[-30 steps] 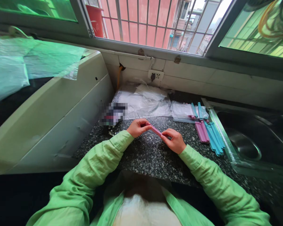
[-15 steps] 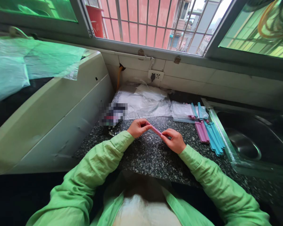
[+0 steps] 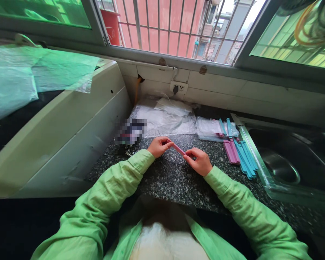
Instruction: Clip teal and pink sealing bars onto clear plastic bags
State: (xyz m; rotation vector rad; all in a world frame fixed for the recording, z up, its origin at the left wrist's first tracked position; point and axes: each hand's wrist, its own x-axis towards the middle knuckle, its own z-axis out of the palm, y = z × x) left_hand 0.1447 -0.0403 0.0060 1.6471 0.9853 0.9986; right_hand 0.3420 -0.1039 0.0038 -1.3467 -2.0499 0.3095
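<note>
A slim pink bag-sealing clip (image 3: 179, 149) is stretched between my two hands above the speckled countertop. My left hand (image 3: 158, 147) pinches its far left end between thumb and fingers. At the lower right end, my right hand (image 3: 199, 161) grips it the same way. To the right lie several pink clips (image 3: 231, 151) side by side, touching a row of blue clips (image 3: 247, 159). Behind these, more blue clips (image 3: 229, 127) rest on a packet of clear bags (image 3: 209, 127).
Clear plastic sheets or bags (image 3: 165, 117) cover the counter's back. A blurred-out object (image 3: 131, 131) sits to the left, beside a cream-coloured appliance (image 3: 78, 133). A sink (image 3: 281, 166) lies at the right. The wall socket (image 3: 178, 88) holds a plug below the barred window.
Both hands keep nearly the same grip on the pink clip. The view has shifted very slightly.
</note>
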